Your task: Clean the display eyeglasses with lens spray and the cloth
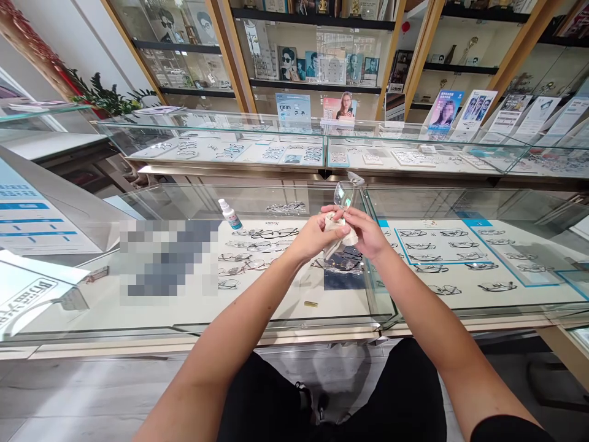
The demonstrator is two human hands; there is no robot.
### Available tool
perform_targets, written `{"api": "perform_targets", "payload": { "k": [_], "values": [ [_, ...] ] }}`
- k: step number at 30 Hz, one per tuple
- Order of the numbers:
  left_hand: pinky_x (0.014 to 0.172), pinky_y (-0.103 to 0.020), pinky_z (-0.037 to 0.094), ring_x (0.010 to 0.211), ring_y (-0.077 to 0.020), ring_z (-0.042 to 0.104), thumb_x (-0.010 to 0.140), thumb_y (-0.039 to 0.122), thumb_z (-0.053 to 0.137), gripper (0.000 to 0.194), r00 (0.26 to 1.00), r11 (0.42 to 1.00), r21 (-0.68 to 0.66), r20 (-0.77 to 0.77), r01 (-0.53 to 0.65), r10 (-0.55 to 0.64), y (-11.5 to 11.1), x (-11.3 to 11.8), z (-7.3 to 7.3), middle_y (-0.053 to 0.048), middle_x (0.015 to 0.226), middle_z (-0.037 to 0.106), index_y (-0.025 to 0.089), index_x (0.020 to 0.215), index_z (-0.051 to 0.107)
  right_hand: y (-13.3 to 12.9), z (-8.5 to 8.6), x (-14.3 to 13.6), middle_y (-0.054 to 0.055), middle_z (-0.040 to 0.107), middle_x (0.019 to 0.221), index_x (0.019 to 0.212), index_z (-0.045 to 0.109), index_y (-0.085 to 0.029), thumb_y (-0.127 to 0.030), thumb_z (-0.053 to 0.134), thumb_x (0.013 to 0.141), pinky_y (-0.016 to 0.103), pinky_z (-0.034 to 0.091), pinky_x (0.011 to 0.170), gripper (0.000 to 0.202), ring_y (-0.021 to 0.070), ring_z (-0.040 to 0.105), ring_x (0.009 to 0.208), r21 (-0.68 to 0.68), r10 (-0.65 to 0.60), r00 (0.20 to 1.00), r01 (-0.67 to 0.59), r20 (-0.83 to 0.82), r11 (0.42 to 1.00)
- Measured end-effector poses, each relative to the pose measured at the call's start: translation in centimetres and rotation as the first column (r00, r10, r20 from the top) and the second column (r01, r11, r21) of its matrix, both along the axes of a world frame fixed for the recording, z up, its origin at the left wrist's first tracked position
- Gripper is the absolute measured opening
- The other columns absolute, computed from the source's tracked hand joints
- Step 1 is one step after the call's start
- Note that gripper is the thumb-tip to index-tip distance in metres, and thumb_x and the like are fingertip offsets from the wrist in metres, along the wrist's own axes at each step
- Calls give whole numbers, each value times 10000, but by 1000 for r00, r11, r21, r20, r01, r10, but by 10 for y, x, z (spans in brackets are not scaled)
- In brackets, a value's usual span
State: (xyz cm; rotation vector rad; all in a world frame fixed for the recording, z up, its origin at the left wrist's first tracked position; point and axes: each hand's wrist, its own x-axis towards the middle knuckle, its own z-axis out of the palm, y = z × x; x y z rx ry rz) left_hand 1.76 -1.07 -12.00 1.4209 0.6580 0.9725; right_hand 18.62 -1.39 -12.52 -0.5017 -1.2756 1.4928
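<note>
Above the glass counter, my two hands meet around a pair of eyeglasses (344, 193) and a pale cloth (350, 237). My left hand (317, 233) is closed, pinching the bunched cloth between thumb and fingers. My right hand (367, 233) is closed at the frame of the glasses, its fingertips beside the cloth. One clear lens sticks up above the fingers and catches a greenish reflection. The other lens is mostly hidden by cloth and fingers. Left of my hands, a small white spray bottle (230, 215) with a blue-marked label stands upright on the glass.
Rows of eyeglasses (275, 233) lie in the display counter (262, 307) below my hands. More frames (464, 245) lie to the right. A small gold-coloured piece (311, 303) sits near the front edge. Behind stands a second glass showcase (221, 126). A sign (41, 209) stands left.
</note>
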Motion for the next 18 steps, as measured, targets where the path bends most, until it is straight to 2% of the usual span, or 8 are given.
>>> {"api": "perform_targets", "payload": {
  "k": [4, 9, 13, 18],
  "values": [
    [578, -243, 416, 624, -115, 556, 768, 692, 907, 630, 1000, 999, 39, 9, -16, 16, -5, 3, -1, 11, 754, 643, 157, 998, 668, 2, 0, 1, 57, 813, 1312, 847, 792, -247, -490, 867, 844, 392, 574, 1056, 255, 258, 731, 1158, -29, -56, 997, 54, -47, 998],
    [569, -244, 418, 598, -106, 537, 794, 679, 899, 643, 1000, 999, 37, 19, 18, -18, -9, 3, 2, 11, 765, 656, 152, 1085, 673, 4, 2, 4, 61, 825, 1257, 862, 777, -249, -516, 884, 826, 385, 592, 997, 290, 252, 734, 1107, -47, -95, 994, 92, -62, 995],
    [624, -255, 461, 670, -133, 592, 793, 674, 900, 659, 994, 995, 55, 74, -82, 78, -10, 9, -1, 3, 807, 678, 158, 1139, 681, 3, 1, 4, 55, 817, 1314, 908, 823, -255, -535, 888, 831, 381, 587, 1007, 298, 258, 735, 1154, -14, -86, 996, 86, -17, 996],
    [639, -263, 462, 668, -127, 540, 777, 734, 879, 637, 970, 974, 93, 145, -208, 193, -8, 17, -7, 17, 760, 635, 170, 998, 682, -2, 0, 1, 34, 768, 1459, 1042, 884, -280, -549, 814, 912, 397, 575, 1060, 307, 275, 725, 1247, 43, -91, 994, 88, 62, 995]
  ]
}}
